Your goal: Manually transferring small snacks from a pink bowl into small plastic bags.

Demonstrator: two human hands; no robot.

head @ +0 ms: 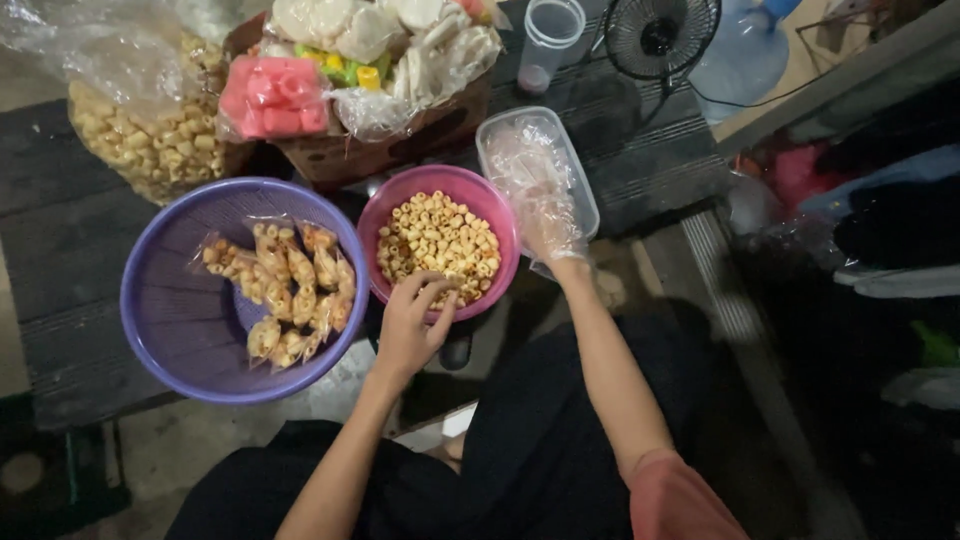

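On the dark slatted bench (70,250), seen from the head camera looking straight down, a pink bowl (497,215) of small ring-shaped snacks (438,240) sits at the near edge, its rim touching that of a larger purple basket (170,300) on its left, which overhangs the bench edge toward the person. The left hand (410,325) is bare and rests on the near rim of the pink bowl, fingers curled down into the snacks; whether it has any pinched between the fingertips cannot be told. The right hand (545,210) wears a loose clear plastic glove and lies just beside the bowl's right rim, over a clear rectangular plastic tub (580,170), fingers loosely extended and gripping nothing that can be made out. Inside the purple basket lies a heap of small sealed packets (290,285) of the same snacks, bunched toward its right wall, leaving the left half of the basket bare. Behind the two vessels the bench is crowded: a big clear bag of loose snacks (150,135) at the back left, a cardboard box (400,145) stuffed with pink, white and yellow bagged items in the middle, a clear cup (550,40) and a small black fan (660,35) at the back right. The open room lies to the right of the tub, where the bench gives way to a grey floor, and farther right dark clothing (890,220) is piled along the wall.
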